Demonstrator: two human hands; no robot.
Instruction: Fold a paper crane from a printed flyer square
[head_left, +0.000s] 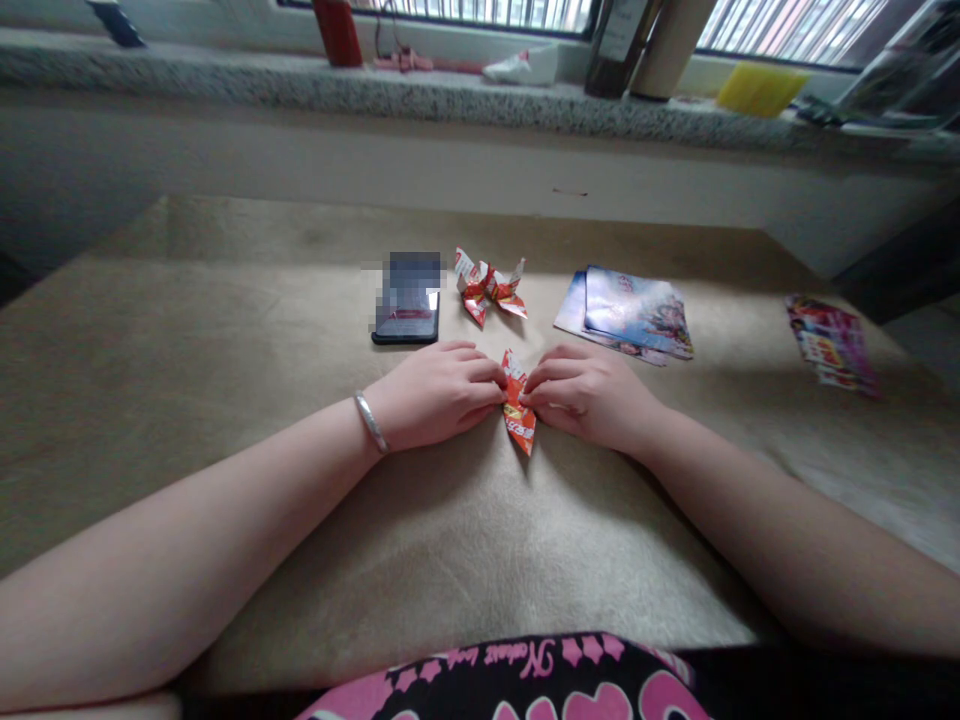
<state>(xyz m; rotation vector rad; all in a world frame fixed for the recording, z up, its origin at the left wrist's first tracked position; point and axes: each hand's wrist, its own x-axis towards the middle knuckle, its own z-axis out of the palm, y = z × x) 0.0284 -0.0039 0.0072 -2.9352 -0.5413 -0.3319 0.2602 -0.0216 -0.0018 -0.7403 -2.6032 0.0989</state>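
Note:
A small folded piece of red and white printed paper [518, 412] lies on the beige table [225, 330] between my hands. My left hand [435, 390] pinches its left edge with curled fingers. A silver bangle sits on that wrist. My right hand [589, 392] pinches the right edge, fingers pressed together. A finished folded paper figure [490, 287] of the same red paper rests just beyond my hands.
A dark phone [407, 300] lies left of the figure. A stack of blue printed sheets [630, 314] lies to the right, a colourful leaflet [831, 343] further right. The stone windowsill [300, 85] behind holds a red cup, bottles and a yellow object.

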